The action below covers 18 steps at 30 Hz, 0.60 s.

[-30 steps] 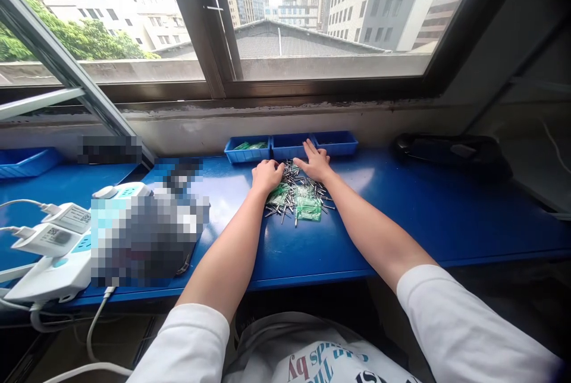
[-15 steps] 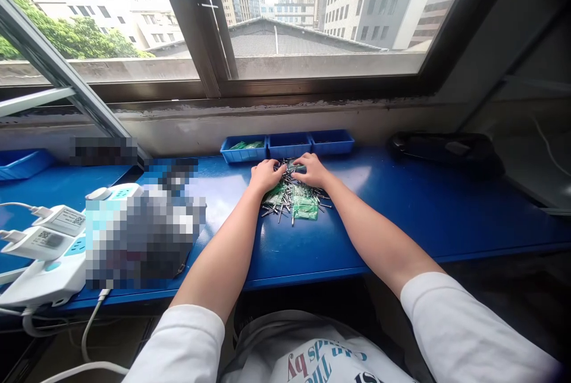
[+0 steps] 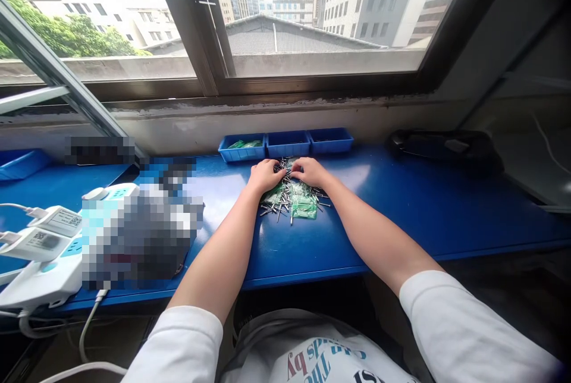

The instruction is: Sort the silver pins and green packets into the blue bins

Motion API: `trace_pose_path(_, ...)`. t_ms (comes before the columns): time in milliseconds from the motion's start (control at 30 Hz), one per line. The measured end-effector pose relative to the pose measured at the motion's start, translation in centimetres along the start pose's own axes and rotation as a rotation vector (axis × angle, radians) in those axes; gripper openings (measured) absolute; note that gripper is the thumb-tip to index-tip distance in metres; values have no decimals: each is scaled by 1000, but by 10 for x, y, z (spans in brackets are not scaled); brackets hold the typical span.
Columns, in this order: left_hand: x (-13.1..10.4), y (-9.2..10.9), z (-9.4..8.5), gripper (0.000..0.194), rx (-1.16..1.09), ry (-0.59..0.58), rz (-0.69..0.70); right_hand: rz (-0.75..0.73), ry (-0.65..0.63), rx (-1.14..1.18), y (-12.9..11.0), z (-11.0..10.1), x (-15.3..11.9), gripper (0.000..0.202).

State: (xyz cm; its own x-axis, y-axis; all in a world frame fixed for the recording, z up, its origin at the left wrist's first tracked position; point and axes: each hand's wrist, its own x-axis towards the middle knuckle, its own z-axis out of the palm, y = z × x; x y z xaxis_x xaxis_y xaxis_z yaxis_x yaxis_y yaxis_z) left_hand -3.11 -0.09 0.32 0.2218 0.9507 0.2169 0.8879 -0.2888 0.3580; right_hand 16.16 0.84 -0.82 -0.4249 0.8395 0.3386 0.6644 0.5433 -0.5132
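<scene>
A pile of thin metal rods [image 3: 282, 209], dark and silvery, lies on the blue table, mixed with small clear bags [image 3: 304, 206] that show green. My left hand [image 3: 266, 175] rests at the pile's left side, its thumb apart from the bent fingers and no held thing visible. Across from it, my right hand [image 3: 310, 171] reaches into the far right part of the pile. Its fingers are curled toward the thumb, and whatever lies between them is too small to name. The hands nearly meet, thumbs facing each other.
Behind the pile stand three joined blue bins [image 3: 288, 144]; the left one holds green bags. At left lie a white power strip [image 3: 49, 276] with chargers and a blurred-out object [image 3: 143, 240]. A black case [image 3: 446, 151] sits at back right. The blue table [image 3: 307, 261] adjoins the window wall.
My right hand's fingers have lowered and curled closer to the thumb over the pile. My left hand has barely moved. The whole view has shifted slightly.
</scene>
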Motion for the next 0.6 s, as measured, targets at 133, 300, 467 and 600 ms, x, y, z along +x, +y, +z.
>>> trace_pose_path(133,0,-1,1,46,-2,2,6,-17,-33,2,1,0,0,13)
trace_pose_path(300,0,0,0,47,-8,-2,3,3,-31,43,2,2,1,12)
trace_pose_path(467,-1,2,-1,48,-4,-12,-9,1,-15,67,3,2,0,7)
trace_pose_path(600,0,0,0,47,-3,-7,-2,-17,3,85,3,2,0,5)
